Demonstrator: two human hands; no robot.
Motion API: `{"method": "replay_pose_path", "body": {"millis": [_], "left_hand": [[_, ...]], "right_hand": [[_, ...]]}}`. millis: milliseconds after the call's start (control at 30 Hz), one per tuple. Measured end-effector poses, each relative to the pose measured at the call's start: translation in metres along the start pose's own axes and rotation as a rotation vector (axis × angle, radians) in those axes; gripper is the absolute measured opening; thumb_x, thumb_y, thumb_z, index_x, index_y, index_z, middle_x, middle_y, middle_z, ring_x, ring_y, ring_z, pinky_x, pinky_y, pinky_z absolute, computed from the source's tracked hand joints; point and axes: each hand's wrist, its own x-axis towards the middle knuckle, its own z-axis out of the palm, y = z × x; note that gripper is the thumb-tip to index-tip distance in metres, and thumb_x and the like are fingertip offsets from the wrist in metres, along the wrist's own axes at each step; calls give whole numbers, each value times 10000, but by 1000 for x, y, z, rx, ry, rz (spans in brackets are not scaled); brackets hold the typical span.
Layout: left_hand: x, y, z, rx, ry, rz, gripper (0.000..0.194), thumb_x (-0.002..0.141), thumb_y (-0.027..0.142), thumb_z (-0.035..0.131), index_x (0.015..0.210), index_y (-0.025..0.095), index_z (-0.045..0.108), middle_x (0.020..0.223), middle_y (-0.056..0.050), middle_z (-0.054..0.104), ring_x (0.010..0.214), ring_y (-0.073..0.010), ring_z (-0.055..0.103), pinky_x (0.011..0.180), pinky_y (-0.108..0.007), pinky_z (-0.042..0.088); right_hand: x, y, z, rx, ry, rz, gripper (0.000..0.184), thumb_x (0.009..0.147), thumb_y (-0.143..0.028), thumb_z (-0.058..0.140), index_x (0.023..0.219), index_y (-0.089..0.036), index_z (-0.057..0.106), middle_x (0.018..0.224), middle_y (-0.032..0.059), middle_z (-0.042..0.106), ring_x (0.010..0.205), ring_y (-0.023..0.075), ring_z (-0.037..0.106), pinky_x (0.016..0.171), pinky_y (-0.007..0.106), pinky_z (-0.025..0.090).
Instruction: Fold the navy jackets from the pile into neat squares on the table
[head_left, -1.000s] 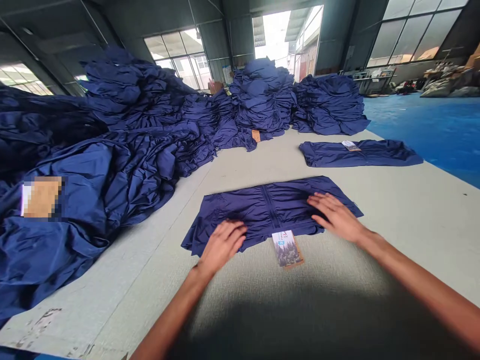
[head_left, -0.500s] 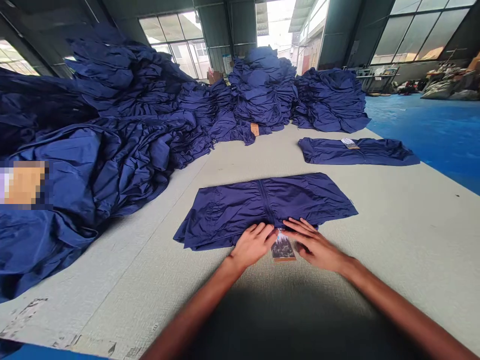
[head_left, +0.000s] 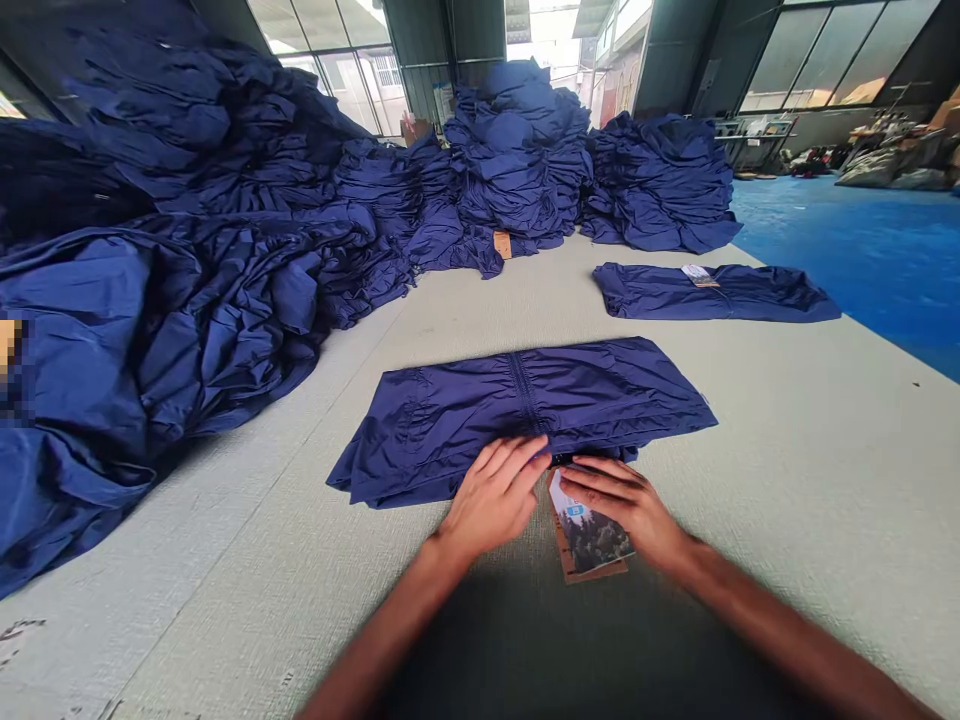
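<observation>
Left hand [head_left: 491, 500] lies unclenched on folded navy garment [head_left: 450, 410]; right hand [head_left: 637, 510] — grip unclear — partly covers printed card tag [head_left: 596, 545]; navy heaps [head_left: 517, 150] behind.

from here i see navy cloth [head_left: 450, 410] at my left hand [head_left: 496, 497], a white tag [head_left: 596, 540] with dark trees under my right hand [head_left: 626, 500].

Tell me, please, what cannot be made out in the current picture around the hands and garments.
All in the head view:
Hang tag: upper right part hidden by the right hand; its finest print is too small to read.
Folded garment: part of its near edge hidden by the left hand.
Brown tag: pixelated and cut off by the left edge.
Farther tag: too small to read.
</observation>
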Motion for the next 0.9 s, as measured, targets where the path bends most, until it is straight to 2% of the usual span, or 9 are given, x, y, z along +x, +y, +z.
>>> {"method": "replay_pose_path", "body": {"millis": [100, 233, 367, 567, 700, 800, 900], "left_hand": [[5, -5, 12, 32, -57, -94, 475, 969, 196, 444, 1443, 171, 451, 1538, -82, 427, 1446, -248, 337, 1190, -486, 296], [4, -8, 28, -38, -96, -142, 465, 1001, 309, 480, 1459, 239, 438, 1502, -30, 482, 1418, -186, 396, 1189, -417, 324], [2, -8, 29, -96, -69, -197, 443, 983, 353, 522, 1414, 259, 490, 1461, -8, 531, 1390, -168, 438, 1179, -391, 345], [5, -6, 27, -146, -60, -245, 398, 968, 331, 559, 1360, 261, 544, 1421, -15, 572, 1364, -184, 475, 1167, -413, 363], [2, -11, 22, -182, -126, -192, 495, 947, 258, 565, 1433, 232, 472, 1503, -21, 476, 1413, -198, 406, 1201, -436, 311], [0, -14, 19, -213, -157, -151, 502, 963, 203, 494, 1462, 218, 435, 1535, -21, 429, 1445, -186, 349, 1212, -433, 291], [-1, -15, 22, -224, -107, -183, 414, 1001, 202, 438, 1408, 241, 502, 1485, -5, 501, 1414, -165, 402, 1201, -423, 316]], "right_hand": [[1, -8, -5, -65, -4, -116, 503, 1003, -143, 429, 1482, -298, 438, 1369, 7, 614, 1327, 185, 509, 1075, 384, 490], [2, -22, -12, -186, -4, -260, 419, 998, -134, 439, 1399, -179, 550, 1351, 53, 627, 1343, 200, 489, 1047, 335, 508], [2, -32, -18, -286, -7, -344, 378, 1001, -141, 411, 1315, -144, 620, 1374, 64, 607, 1349, 217, 481, 1009, 319, 528], [2, -32, -9, -300, -83, -342, 365, 995, -147, 428, 1296, -163, 634, 1350, 70, 629, 1280, 201, 550, 980, 302, 540], [3, -27, 0, -285, -160, -305, 340, 984, -131, 440, 1245, -155, 656, 1289, 71, 671, 1176, 208, 625, 883, 306, 592], [2, -27, -1, -278, -166, -303, 344, 977, -124, 448, 1258, -147, 646, 1309, 80, 657, 1198, 221, 611, 887, 318, 591], [0, -30, -6, -281, -147, -313, 368, 980, -133, 442, 1304, -142, 616, 1354, 85, 626, 1253, 224, 572, 876, 303, 589]]}}
